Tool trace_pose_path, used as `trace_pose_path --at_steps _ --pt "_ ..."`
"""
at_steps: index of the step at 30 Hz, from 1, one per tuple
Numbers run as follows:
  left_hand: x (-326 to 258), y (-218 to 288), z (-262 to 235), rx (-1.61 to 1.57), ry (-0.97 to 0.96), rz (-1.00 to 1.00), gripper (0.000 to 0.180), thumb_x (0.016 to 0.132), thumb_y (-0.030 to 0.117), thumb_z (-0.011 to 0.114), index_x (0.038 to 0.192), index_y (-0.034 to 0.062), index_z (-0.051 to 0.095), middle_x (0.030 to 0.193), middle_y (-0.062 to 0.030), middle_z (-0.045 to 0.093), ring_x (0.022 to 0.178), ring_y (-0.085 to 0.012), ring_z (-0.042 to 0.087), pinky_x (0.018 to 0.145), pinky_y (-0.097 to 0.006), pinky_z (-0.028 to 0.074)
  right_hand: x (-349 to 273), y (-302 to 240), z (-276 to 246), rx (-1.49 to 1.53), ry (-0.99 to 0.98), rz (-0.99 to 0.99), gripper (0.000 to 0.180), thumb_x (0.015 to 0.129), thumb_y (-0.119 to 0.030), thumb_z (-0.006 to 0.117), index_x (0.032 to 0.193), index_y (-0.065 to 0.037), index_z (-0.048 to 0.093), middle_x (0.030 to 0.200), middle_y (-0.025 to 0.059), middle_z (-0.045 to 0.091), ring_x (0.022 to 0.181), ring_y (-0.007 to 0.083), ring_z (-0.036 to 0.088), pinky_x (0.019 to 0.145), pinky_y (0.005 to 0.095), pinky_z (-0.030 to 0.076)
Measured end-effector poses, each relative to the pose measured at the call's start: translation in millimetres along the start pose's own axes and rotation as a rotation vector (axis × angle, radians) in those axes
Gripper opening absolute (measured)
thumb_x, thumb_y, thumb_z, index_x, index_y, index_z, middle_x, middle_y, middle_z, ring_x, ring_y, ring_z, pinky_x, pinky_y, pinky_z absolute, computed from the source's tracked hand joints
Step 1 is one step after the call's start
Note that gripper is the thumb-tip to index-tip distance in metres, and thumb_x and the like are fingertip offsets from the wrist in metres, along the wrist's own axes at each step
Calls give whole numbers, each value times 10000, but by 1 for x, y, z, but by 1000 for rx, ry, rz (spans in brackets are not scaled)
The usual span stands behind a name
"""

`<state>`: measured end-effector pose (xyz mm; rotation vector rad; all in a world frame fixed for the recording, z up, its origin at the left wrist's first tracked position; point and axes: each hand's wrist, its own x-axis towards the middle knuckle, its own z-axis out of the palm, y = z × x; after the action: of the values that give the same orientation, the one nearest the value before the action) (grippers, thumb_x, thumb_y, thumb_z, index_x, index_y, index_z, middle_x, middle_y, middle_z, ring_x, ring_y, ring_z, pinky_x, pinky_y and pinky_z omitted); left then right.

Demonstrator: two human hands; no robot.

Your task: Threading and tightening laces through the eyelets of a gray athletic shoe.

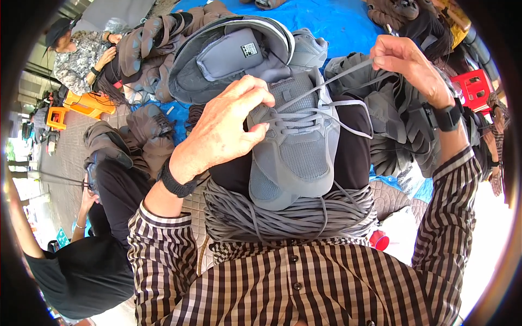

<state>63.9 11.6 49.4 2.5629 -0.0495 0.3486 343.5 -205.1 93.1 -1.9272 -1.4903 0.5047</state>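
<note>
One gray shoe [296, 152] points toe-downward mid-frame; left hand [223, 125], nearer, sits at its left edge, thumb and forefinger apart; upper right, right hand [410, 68] pinches its taut lace [326, 85].

Printed label [249, 50] — unreadable — on grey lining [220, 58]
</note>
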Motion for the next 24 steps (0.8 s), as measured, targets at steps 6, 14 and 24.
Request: trace_pose_path --at_steps 6,14,24 --pt "0 -1 3 -20 -12 -17 199 739 30 645 918 21 560 1023 -86 581 838 -249 559 729 -321 465 25 36 28 -119 -31 -4 174 849 -148 598 799 -6 512 754 17 533 774 120 495 753 287 421" --pt "23 0 1 204 105 138 113 772 32 611 883 19 597 840 -99 609 861 -279 561 766 -347 462 6 22 75 -227 345 -246 196 824 -54 653 1009 -24 595 904 97 625 850 226 605 817 342 486" --pt "90 -15 0 -614 -489 -275 158 864 100 558 926 -26 631 709 -44 603 603 -90 597 530 -212 494 -15 -19 99 8 73 -357 311 753 27 648 1051 -57 622 813 75 600 780 259 607 723 357 496"
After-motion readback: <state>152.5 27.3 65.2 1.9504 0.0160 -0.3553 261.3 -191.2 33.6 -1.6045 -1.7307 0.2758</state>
